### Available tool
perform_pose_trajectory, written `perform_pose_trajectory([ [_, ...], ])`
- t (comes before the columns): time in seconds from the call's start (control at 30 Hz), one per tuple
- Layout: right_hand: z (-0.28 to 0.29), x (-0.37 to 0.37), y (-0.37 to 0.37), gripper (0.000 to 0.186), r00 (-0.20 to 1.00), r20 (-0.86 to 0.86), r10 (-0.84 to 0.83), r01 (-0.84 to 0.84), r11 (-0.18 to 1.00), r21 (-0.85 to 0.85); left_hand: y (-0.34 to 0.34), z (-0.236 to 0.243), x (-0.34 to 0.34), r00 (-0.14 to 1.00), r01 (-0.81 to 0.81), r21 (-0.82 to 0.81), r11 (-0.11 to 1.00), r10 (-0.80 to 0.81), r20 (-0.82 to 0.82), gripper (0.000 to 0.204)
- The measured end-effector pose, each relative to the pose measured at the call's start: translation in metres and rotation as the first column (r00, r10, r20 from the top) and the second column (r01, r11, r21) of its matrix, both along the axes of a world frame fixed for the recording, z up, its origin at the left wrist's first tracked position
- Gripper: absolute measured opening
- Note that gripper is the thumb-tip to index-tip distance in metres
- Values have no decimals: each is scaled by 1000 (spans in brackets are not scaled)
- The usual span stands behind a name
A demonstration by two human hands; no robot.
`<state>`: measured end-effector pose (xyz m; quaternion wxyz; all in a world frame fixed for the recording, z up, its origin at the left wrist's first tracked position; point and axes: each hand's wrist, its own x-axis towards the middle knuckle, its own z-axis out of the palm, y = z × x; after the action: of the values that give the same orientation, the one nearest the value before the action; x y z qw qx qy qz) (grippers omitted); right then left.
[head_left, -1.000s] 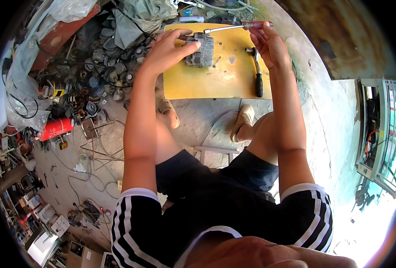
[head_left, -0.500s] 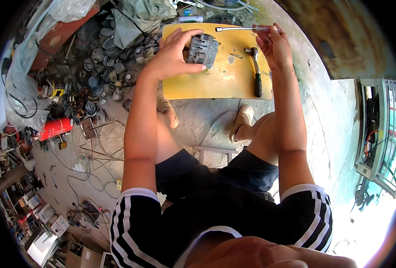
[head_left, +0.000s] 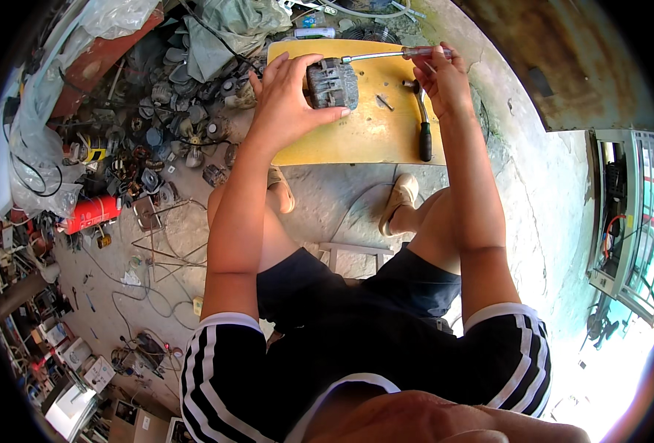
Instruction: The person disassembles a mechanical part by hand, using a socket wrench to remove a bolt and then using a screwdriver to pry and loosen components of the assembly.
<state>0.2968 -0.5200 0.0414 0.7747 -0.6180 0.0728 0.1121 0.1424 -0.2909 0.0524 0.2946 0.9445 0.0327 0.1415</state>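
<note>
My left hand (head_left: pixel 288 94) is wrapped round the left side of a chunky grey cast-metal part (head_left: pixel 334 85) with slots and raised ribs, thumb along its near edge. It sits at the far side of a yellow board (head_left: pixel 312 144). A nut driver (head_left: pixel 375 56) with a bright shank and reddish see-through handle lies nearly level in my right hand (head_left: pixel 445 81), fingers closed on the handle. Its socket end meets the part's upper right edge; whether it sits on a fastener is too small to tell. A ratchet wrench (head_left: pixel 424 125) with a black grip and a small bolt-like pin (head_left: pixel 384 102) lie on the board.
Heaped metal parts (head_left: pixel 164 111) and a grey-green cloth (head_left: pixel 231 37) crowd the floor at the left, near a red container (head_left: pixel 92 213). Cables (head_left: pixel 149 292) trail over the concrete. A rusty panel (head_left: pixel 563 59) overhangs the far right, with a glazed cabinet (head_left: pixel 629 221) below it.
My right hand has brought the nut driver leftward and slightly nearer, so its socket end meets the part. The part has shifted slightly left in my left hand. The small pin lies at a different angle.
</note>
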Motion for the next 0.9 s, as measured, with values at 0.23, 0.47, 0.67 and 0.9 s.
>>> perform_pose_trajectory([
  [0.23,-6,2,2,26,999,-39,6,-5,1000,20,0,2,-1,1000,11,-19,1000,-11,2,90],
  [0.47,-21,19,-14,27,969,-112,221,-218,975,41,1,1,0,999,20,6,1000,-20,26,89],
  [0.67,-6,2,3,32,996,-92,-2,-12,988,-152,4,-2,0,999,22,5,1000,-22,36,90],
  [0.9,-10,13,-11,45,993,-25,114,-114,898,-424,4,0,-1,999,27,11,1000,-27,21,90],
])
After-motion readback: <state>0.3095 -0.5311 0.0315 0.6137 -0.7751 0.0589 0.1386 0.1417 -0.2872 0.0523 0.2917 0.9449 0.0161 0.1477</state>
